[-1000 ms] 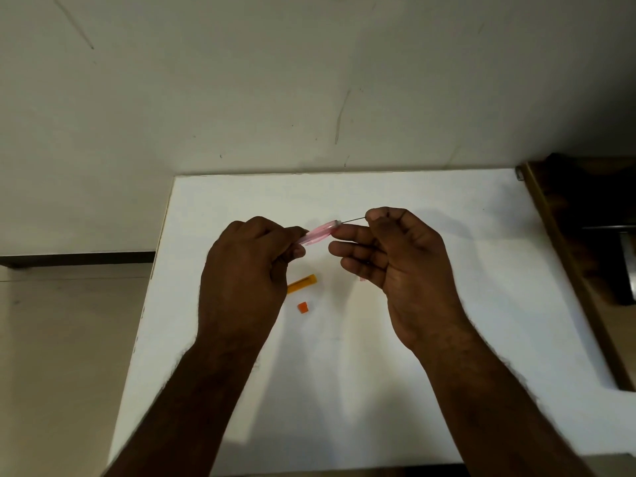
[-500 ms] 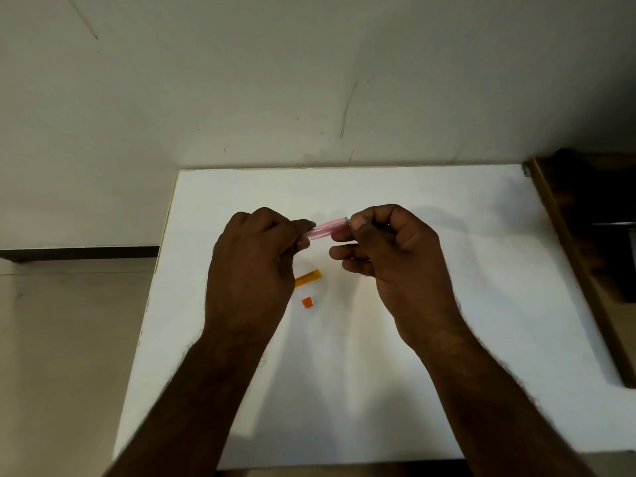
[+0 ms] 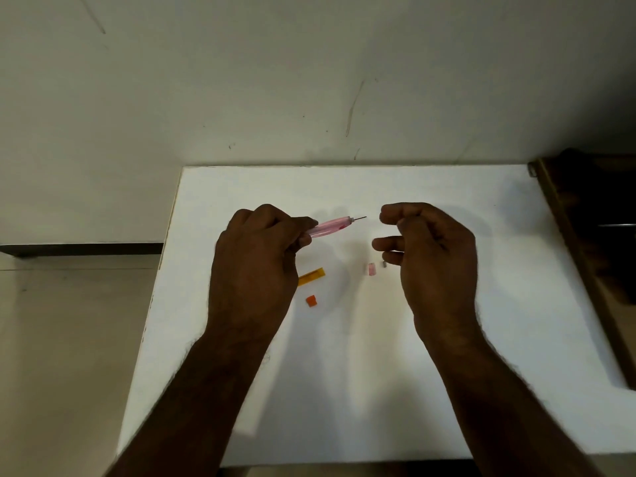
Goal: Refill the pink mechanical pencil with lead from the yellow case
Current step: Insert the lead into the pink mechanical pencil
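Where the right hand (image 3: pixel 433 246) was pinched at the open end of the pink mechanical pencil (image 3: pixel 331 226) half a second ago, it is now drawn off to the right, fingers loosely curled and nothing seen held, with only a short stub of lead (image 3: pixel 360 218) left projecting; insertion is judged nearly done. The pencil is gripped by the left hand (image 3: pixel 256 259) above the table (image 3: pixel 378 390). Listed on the table: yellow case (image 3: pixel 311 276), orange cap (image 3: pixel 311 301), pink cap (image 3: pixel 371 269), all mid-table, with open surface around and edges well apart.
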### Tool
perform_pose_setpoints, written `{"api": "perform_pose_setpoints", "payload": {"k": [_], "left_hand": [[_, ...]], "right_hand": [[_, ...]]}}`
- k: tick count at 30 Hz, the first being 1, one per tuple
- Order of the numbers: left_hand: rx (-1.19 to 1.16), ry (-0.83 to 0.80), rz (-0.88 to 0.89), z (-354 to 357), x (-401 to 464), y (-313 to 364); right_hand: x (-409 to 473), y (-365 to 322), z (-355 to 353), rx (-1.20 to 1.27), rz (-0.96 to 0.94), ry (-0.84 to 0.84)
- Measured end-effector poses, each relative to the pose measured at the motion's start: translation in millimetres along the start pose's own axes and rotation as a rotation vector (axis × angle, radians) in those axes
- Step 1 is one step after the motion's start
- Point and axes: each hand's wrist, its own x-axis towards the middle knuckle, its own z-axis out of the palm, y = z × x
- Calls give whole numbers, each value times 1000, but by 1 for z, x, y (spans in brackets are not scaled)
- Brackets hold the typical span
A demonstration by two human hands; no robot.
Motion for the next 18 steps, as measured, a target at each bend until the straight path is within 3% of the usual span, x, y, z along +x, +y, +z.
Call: {"api": "perform_pose_setpoints", "payload": {"k": [13, 18], "left_hand": [[-1, -4, -17, 2, -1, 0], [-21, -1, -18, 1, -1, 0]], "right_hand": [[-12, 1, 5, -253, -240, -82], [5, 2, -6, -265, -137, 4]]}}
